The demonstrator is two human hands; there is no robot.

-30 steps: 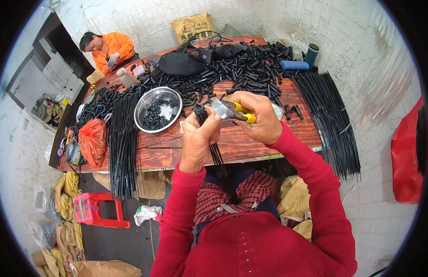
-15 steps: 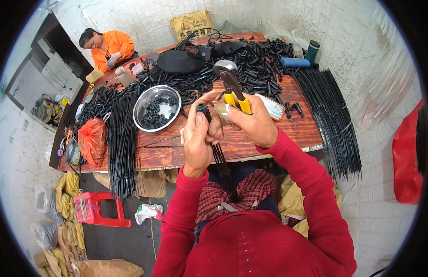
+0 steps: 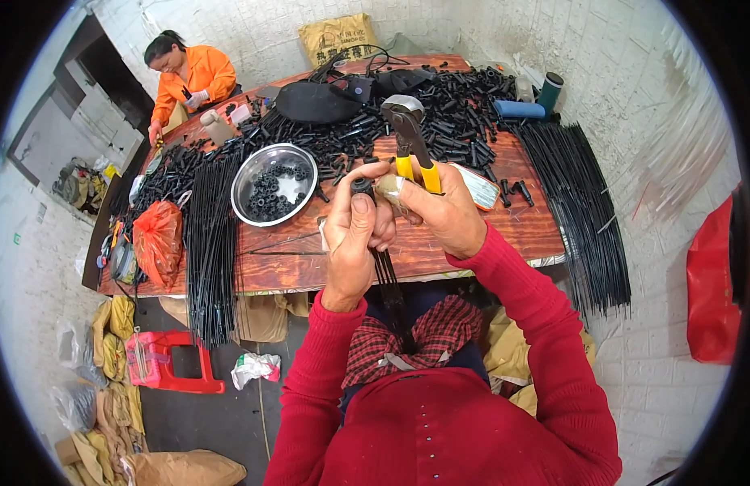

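Observation:
My left hand [image 3: 347,247] is closed round a black socket-like part [image 3: 361,186], its round end upward between thumb and fingers. Thin black rods [image 3: 391,292] hang below that hand toward my lap. In my right hand [image 3: 454,217] is a pair of pliers [image 3: 430,178] with yellow handles, its dark metal head pointing up and away from me. The wrapped tip of my right thumb comes close to the top of the black part; whether fingers pinch something small there is hidden. A steel bowl [image 3: 244,209] of small black rings stands left of my hands.
Bundles of black rods overhang the wooden table [image 3: 294,271] at left [image 3: 211,259] and right [image 3: 581,219]. Behind my hands lies a heap of black parts [image 3: 464,121]. A phone-like slab [image 3: 478,188] lies by my right hand. A co-worker in orange [image 3: 203,73] works at far left.
My right thumb has come nearer the black part's top, and the pliers have tilted slightly and shifted right. The co-worker's arm now reaches down to the table's left edge.

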